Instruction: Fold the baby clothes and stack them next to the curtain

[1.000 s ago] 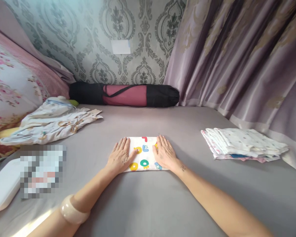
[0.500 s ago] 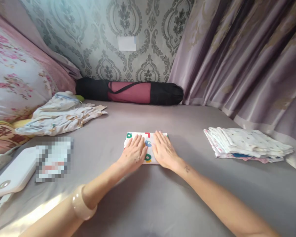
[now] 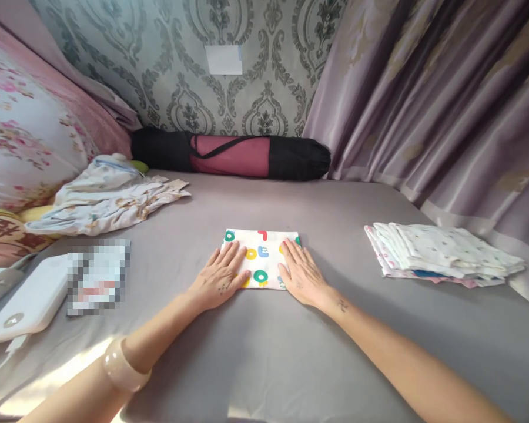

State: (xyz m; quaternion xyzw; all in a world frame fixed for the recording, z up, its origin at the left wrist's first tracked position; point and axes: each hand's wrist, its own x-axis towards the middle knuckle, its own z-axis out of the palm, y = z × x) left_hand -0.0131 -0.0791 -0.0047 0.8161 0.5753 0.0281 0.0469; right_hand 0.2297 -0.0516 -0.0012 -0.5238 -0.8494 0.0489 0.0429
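A folded, colorfully printed cloth [image 3: 271,267] is laid on the gray sheet [image 3: 264,358], its sides covered by the left hand [image 3: 220,276] and right hand [image 3: 304,275], both spread flat. Right of the cloth, folded fabrics [image 3: 449,252] are stacked; beyond it, a maroon-and-black bag [image 3: 233,157] is laid.

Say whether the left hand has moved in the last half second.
Yes: against the bag, the left hand has shifted left, onto the left edge of the cloth.

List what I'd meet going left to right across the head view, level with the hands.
White device → blurred-out item → left hand → folded printed cloth → right hand → stack of folded cloths.
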